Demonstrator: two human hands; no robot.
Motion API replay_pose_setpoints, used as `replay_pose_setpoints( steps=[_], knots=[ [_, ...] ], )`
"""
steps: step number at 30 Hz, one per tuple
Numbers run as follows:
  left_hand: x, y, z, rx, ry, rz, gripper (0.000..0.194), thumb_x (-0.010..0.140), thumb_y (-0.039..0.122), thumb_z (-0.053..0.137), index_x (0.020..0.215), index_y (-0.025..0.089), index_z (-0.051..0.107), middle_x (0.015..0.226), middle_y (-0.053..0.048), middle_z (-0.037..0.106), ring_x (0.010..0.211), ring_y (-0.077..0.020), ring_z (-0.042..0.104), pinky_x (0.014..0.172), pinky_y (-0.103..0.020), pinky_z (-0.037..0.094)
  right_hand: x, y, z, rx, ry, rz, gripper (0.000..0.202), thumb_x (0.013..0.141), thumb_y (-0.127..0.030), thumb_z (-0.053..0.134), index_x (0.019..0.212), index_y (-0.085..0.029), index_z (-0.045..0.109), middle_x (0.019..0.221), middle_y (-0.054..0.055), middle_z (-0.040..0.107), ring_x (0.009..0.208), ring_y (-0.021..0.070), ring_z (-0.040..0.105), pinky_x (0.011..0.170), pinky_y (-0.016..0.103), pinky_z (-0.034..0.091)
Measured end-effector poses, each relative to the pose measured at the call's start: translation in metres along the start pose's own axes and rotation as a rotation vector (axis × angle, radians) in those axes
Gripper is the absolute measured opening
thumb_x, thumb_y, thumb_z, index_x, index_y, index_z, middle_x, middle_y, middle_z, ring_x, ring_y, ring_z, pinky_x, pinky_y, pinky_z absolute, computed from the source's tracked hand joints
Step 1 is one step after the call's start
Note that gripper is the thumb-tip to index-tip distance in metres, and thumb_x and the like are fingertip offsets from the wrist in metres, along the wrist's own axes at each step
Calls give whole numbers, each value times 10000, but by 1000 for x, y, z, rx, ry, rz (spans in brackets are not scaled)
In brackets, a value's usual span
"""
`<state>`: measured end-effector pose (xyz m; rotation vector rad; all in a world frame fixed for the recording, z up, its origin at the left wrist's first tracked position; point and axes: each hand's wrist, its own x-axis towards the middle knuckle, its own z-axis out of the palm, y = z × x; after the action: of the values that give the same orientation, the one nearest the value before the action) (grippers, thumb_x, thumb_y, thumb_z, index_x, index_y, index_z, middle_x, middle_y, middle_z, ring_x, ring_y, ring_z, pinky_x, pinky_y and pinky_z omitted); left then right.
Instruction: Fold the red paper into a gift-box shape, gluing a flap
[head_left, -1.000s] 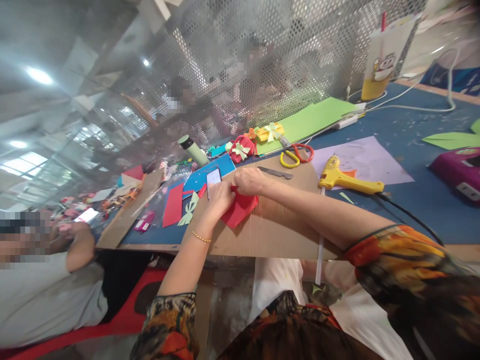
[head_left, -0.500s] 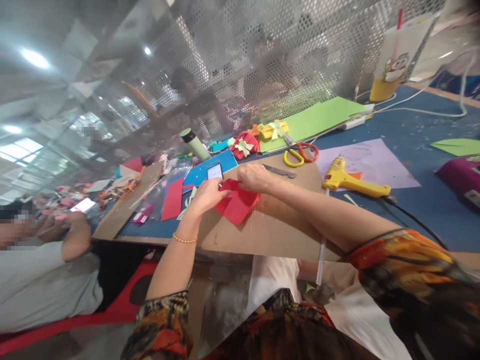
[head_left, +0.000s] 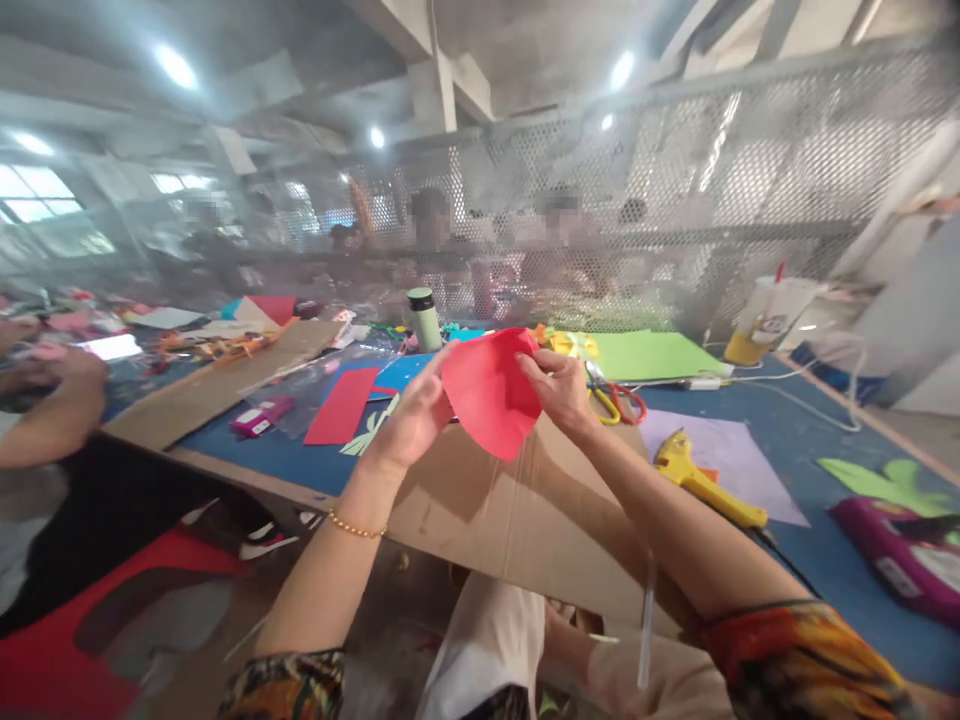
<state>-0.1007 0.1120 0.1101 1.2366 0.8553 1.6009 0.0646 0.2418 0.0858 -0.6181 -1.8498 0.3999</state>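
Observation:
Both of my hands hold a curved piece of red paper [head_left: 491,395] up above a brown cardboard sheet [head_left: 517,520]. My left hand [head_left: 412,415] grips its left edge, with the fingertips hidden behind the paper. At the upper right edge, my right hand [head_left: 559,385] pinches the paper between thumb and fingers. Close to the right forearm lie scissors [head_left: 626,405] with red and yellow handles. A yellow glue gun [head_left: 705,480] rests further right, partly over a lilac sheet [head_left: 750,465].
Left of my hands are a flat red sheet [head_left: 343,407] and a magenta object [head_left: 260,416]. A green bottle [head_left: 424,322] stands behind. Green sheets [head_left: 652,355] and a drink cup [head_left: 752,320] stand back right. Another person's arm [head_left: 56,405] is at far left.
The red paper has been raised off the cardboard and turned so its broad face shows. Both hands moved up with it, and my head view has levelled and tilted upward.

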Motion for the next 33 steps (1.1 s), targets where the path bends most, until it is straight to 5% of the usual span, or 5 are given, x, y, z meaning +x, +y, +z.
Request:
replay_pose_setpoints(
  steps=[4, 9, 13, 19, 33],
  knots=[
    [6, -9, 18, 6, 53, -47, 675, 651, 489, 943, 1213, 176, 737, 1165, -137, 781, 1188, -353, 704, 985, -454, 574, 2, 4, -7, -79, 129, -67, 504, 1028, -498, 382, 615, -260, 216, 579, -50, 263, 556, 113, 252, 547, 288, 252],
    [-18, -5, 27, 455, 615, 614, 316, 783, 332, 857, 1048, 223, 723, 1067, -52, 716, 973, -187, 659, 859, -321, 541, 6, 3, -26, -221, 187, -193, 464, 995, -381, 484, 581, -226, 343, 598, -21, 454, 601, 132, 356, 706, 341, 291],
    [-35, -16, 48, 535, 139, 318, 184, 977, 377, 683, 977, 201, 735, 918, -66, 736, 826, -177, 680, 806, -337, 573, 6, -6, -35, -505, 168, -390, 380, 1029, -268, 529, 655, -204, 558, 655, 1, 571, 655, 151, 419, 745, 363, 246],
    [13, -45, 76, 184, 379, 287, 318, 883, 489, 756, 940, 192, 658, 949, -55, 704, 897, -180, 660, 834, -326, 552, -8, -24, -22, -893, 241, -809, 384, 1044, -101, 480, 712, -186, 654, 640, 31, 574, 689, 198, 402, 731, 384, 215],
    [37, -23, 38, 429, 405, 369, 164, 845, 374, 778, 805, 225, 722, 768, -12, 693, 823, -207, 614, 821, -325, 483, -1, -48, -33, -488, -395, -468, 259, 982, -185, 577, 757, -171, 704, 750, 50, 687, 722, 170, 528, 746, 365, 331]
  ],
)
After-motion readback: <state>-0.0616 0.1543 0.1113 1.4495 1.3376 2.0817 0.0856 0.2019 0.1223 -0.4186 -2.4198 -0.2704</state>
